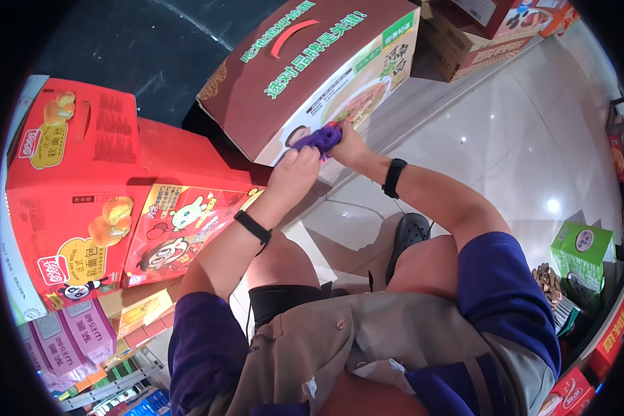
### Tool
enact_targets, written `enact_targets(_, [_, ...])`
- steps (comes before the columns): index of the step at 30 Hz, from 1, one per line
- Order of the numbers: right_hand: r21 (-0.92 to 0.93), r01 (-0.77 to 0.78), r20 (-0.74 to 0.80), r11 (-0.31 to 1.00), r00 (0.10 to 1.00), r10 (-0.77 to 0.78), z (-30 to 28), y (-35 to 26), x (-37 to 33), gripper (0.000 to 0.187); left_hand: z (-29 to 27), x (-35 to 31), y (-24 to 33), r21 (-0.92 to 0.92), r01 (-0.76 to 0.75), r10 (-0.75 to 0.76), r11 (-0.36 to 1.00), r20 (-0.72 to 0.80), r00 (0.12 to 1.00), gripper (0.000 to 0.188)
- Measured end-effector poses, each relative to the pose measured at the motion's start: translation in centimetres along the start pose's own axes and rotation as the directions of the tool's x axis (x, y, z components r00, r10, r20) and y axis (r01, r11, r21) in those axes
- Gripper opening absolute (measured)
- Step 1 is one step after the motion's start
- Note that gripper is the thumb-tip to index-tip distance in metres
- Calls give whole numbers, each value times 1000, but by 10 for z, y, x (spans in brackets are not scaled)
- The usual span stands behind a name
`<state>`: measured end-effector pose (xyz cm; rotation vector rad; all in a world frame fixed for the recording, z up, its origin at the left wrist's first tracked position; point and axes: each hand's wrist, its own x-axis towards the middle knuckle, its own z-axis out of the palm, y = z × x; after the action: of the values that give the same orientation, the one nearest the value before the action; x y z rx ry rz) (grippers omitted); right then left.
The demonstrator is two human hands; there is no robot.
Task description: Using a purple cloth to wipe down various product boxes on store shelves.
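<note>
A crumpled purple cloth [324, 140] is bunched between my two hands. My left hand [296, 173] is closed on its left side, fingers curled with the knuckles up. On the other side, my right hand [352, 147] grips it too, and a small reddish patch shows by the fingers. Just beyond the cloth stands a large brown and white carton [312, 76] with a red handle and a bowl of noodles pictured on its side. The cloth overlaps the carton's lower front in view; whether it touches cannot be made out.
Red bread cartons [80, 201] and a red cartoon-printed box [184, 225] stand to my left, with purple boxes [73, 340] below. More cartons [489, 41] sit at the far right. Pale floor tiles [492, 132] lie right. A green box [582, 256] stands near the right shelf.
</note>
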<state>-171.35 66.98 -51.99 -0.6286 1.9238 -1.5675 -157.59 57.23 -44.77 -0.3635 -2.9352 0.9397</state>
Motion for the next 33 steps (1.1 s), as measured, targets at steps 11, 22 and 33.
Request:
enact_targets(11, [-159,-405,65,900,906,419,-35,69,60,39,37,50,39,-103,43,-50,994,-68,996,6])
enact_targets(22, [82,-513,336,854,821,461,21,-9,-4,33,30,-37,69,-641,489,-561,592,108,821,11])
enact_targets(33, [-59,-518,423,853,761,491,33,12,-14,48,70,-17,93,-756,437,-828,-487,559,42,15])
